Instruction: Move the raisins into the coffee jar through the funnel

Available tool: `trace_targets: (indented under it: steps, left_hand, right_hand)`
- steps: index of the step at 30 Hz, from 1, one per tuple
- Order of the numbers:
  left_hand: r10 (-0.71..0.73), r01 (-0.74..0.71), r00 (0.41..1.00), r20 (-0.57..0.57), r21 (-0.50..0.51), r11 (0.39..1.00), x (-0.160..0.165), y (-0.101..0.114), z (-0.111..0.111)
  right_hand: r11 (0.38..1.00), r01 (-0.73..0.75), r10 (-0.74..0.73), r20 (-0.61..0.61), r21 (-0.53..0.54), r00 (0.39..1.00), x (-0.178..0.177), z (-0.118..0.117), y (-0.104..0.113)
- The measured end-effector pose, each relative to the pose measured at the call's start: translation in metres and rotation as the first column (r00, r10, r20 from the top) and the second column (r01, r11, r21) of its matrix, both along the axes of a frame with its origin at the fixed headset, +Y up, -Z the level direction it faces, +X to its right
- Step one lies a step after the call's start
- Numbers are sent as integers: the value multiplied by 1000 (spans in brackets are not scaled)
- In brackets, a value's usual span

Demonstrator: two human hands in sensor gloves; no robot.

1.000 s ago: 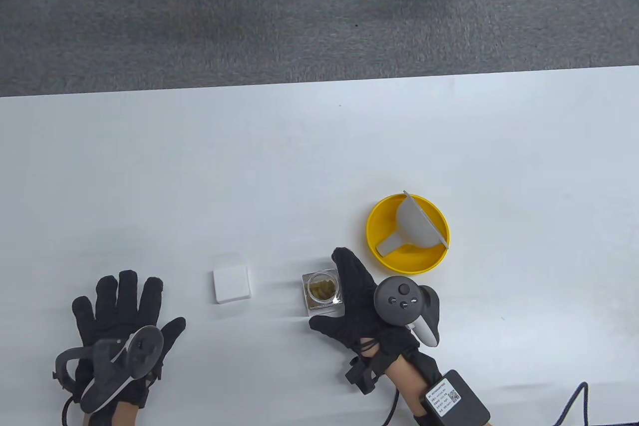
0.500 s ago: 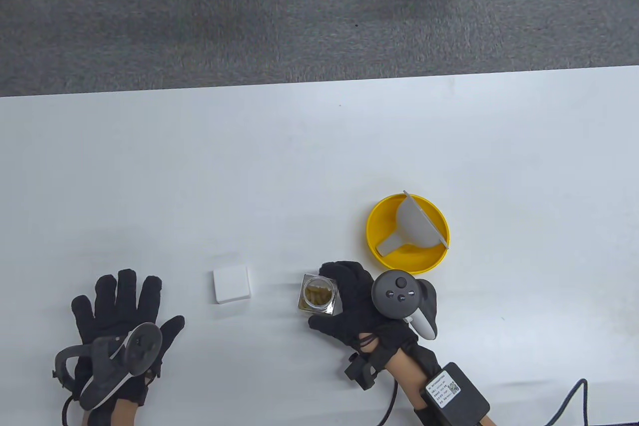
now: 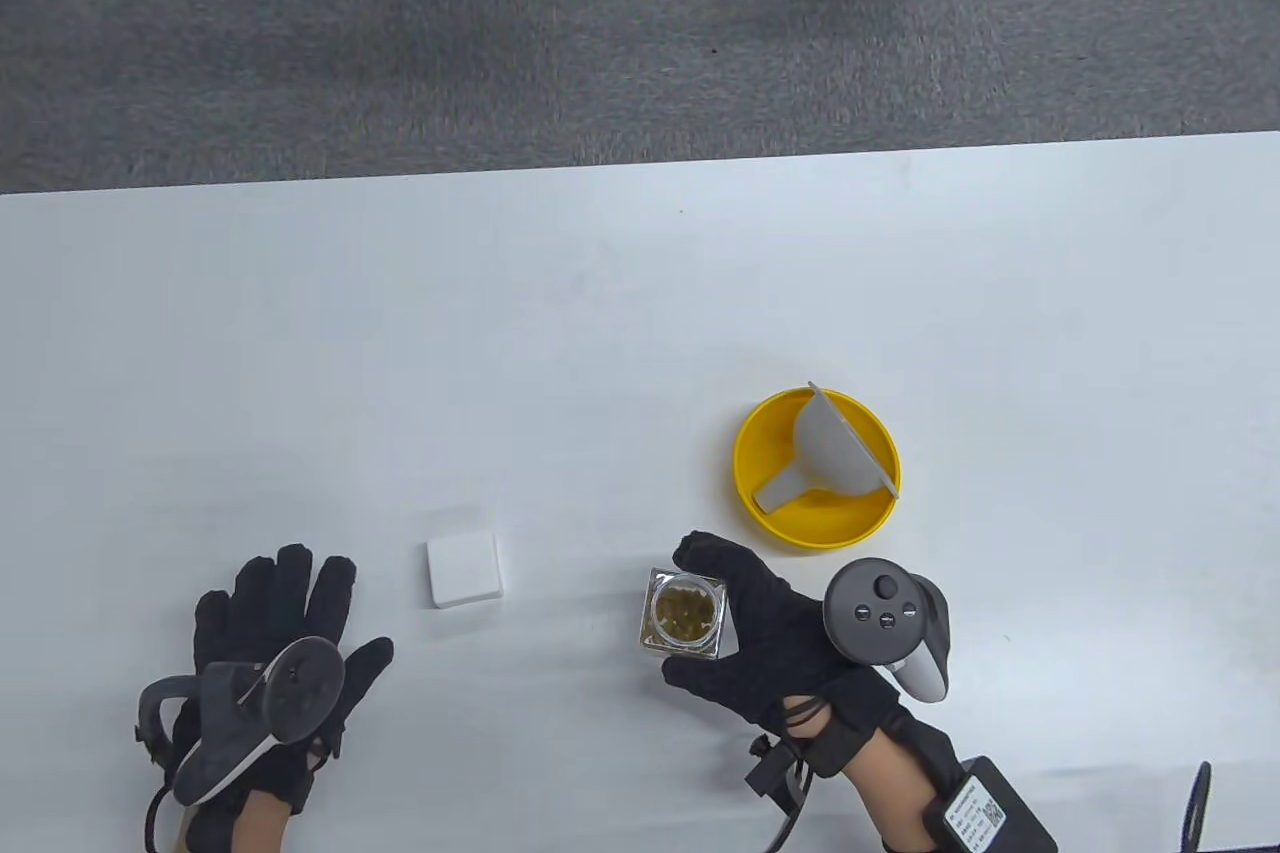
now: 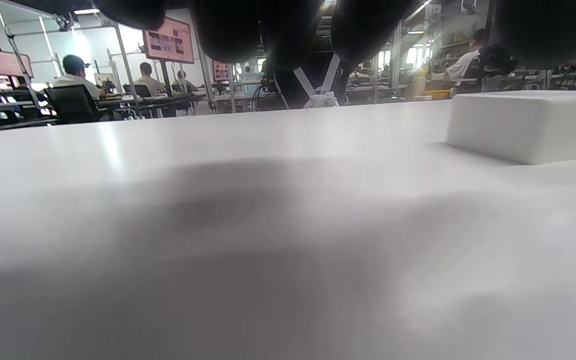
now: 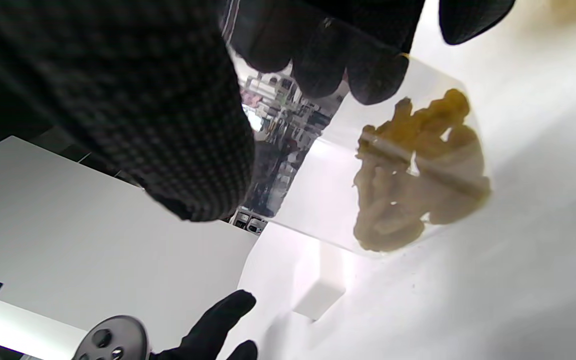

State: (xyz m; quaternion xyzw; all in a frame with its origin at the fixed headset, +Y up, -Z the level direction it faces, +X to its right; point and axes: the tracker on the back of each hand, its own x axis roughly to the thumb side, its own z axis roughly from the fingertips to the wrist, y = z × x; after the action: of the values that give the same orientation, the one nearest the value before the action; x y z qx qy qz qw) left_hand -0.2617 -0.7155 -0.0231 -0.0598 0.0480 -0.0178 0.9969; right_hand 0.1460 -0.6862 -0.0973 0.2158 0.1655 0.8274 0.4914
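Note:
A clear square jar [image 3: 683, 626] with raisins [image 3: 686, 610] in its bottom is gripped by my right hand [image 3: 745, 638], thumb on the near side, fingers on the far side, and held above the table. In the right wrist view the jar [image 5: 348, 180] is tilted and the raisins [image 5: 418, 170] lie at its low end. A grey funnel [image 3: 830, 448] lies on its side in the yellow bowl [image 3: 765, 503]. My left hand [image 3: 275, 638] lies flat on the table with fingers spread, holding nothing. The jar's white square lid [image 3: 463, 570] lies between the hands.
The white lid also shows in the left wrist view [image 4: 528, 125], close at the right. The table's far edge [image 3: 640, 168] runs across the middle of the table view, with grey carpet, cables and a cart beyond.
My right hand closed on the jar, lifted it and moved it toward me and to the right. My left hand shifted slightly right and toward me, still flat.

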Motion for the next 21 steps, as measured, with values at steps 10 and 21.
trace_targets:
  steps: [10, 21]
  left_hand:
    - [128, -122, 990, 64, -93, 988, 40, 3, -31]
    - [189, -168, 980, 69, -235, 957, 66, -15, -63]
  right_hand:
    - [1000, -9, 9, -25, 5, 1000, 12, 3, 5]
    - [999, -28, 28, -40, 15, 999, 12, 3, 5]
